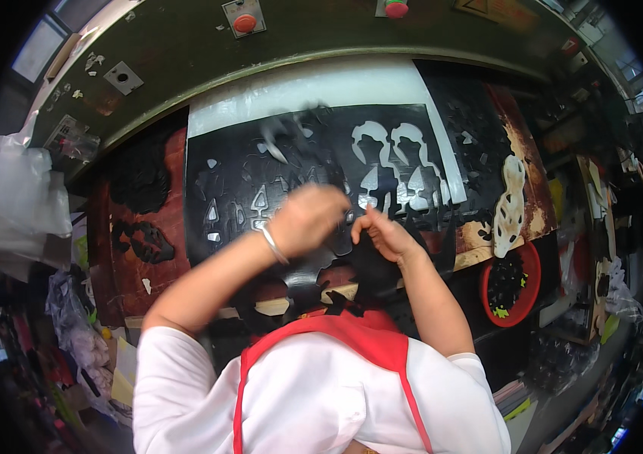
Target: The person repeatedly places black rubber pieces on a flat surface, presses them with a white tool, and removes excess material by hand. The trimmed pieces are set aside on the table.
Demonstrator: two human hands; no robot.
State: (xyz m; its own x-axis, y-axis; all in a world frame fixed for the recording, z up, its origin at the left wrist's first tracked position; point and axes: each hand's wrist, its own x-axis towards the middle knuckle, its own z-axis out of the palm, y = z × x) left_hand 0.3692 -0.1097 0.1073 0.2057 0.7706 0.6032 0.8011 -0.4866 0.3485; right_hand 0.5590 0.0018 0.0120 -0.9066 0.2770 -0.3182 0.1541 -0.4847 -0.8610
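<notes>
My left hand (310,219), a bracelet on its wrist, hovers over the middle of a black sheet (242,140). It is blurred by motion and curled, and its fingers are mostly hidden. Close beside it, my right hand (387,236) has its fingers bent in. Dark material lies around its fingertips, but I cannot make out what they grip. The sheet has cut-through outlines, two pale curved ones (370,130) standing out at the right. Beyond my left hand, a blurred dark piece (291,129) shows above the sheet. A white board (261,97) lies underneath.
A pale cutting die (510,204) lies at the right, above a red bowl (533,299) of black scraps. A black pile (140,181) and a perforated black piece (147,244) lie at the left. A green machine beam (336,34) with a red button (245,23) spans the back.
</notes>
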